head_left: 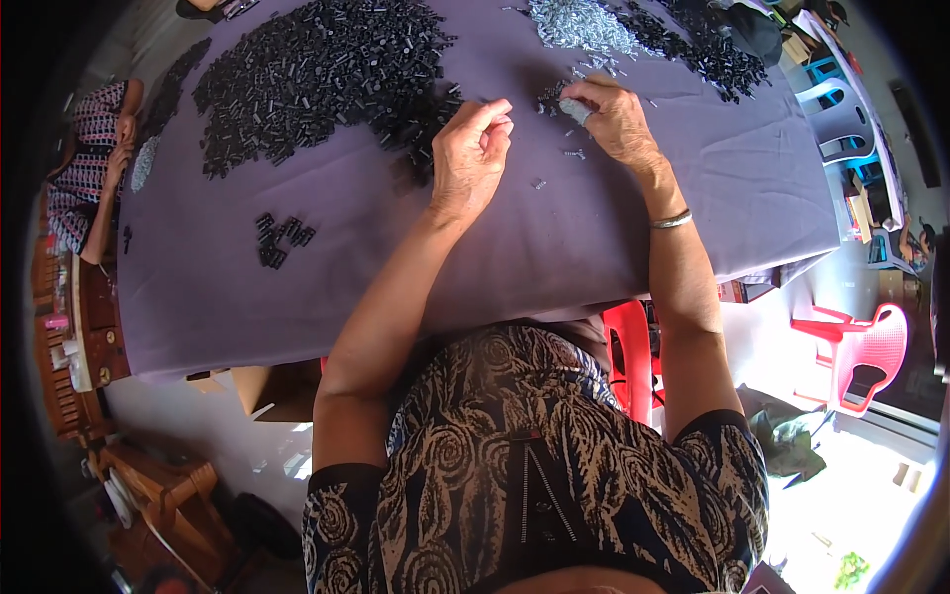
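Note:
My left hand (472,158) is raised over the cloth beside the right edge of a big pile of small black pieces (317,79). Its fingers are curled in with the tips pressed together, and whatever they may hold is too small to make out. My right hand (616,121), with a bangle at the wrist, is closed in a pinch on a clump of small silvery pieces (574,110). A heap of similar silvery pieces (584,25) lies just beyond it. A few loose silvery bits (539,184) lie between my hands and me. To the left sits a small group of black parts (283,240).
A purple cloth (554,257) covers the table. More black pieces (712,59) lie at the far right. Another person (94,168) is at the left edge, hands near a small silvery pile (145,163). A red chair (861,351) stands on the right; a cardboard box (282,391) is below the table.

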A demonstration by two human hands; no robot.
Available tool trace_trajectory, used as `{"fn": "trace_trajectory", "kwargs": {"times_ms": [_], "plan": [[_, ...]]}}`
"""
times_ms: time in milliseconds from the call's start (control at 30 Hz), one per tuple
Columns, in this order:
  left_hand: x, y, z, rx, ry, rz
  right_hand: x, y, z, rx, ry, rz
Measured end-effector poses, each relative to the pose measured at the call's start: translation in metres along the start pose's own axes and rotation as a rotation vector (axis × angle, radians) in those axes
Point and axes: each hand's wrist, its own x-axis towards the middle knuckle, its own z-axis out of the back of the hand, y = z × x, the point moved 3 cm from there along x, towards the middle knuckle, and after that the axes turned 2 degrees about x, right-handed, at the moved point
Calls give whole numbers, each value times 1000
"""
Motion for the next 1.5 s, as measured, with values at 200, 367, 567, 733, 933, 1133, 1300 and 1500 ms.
{"fn": "trace_trajectory", "kwargs": {"times_ms": [200,367,567,733,933,1133,1300,1500], "plan": [[2,-2,0,10,7,-21,3,11,-13,-227,14,194],[1,-2,-2,-11,34,-8,2,8,-14,-17,67,38],[1,-5,-6,-69,96,47,-4,25,-6,546,113,-106],[1,-4,-8,-71,125,24,-6,35,-9,530,219,-84],[0,-4,-6,-148,174,78,-10,41,-8,604,298,-203],[-2,8,-6,-533,239,335,-12,39,-12,803,404,-340],[-2,7,-7,-570,227,379,-12,40,-11,625,367,-245],[-5,12,-9,-527,207,360,-12,44,-17,401,283,20]]}}
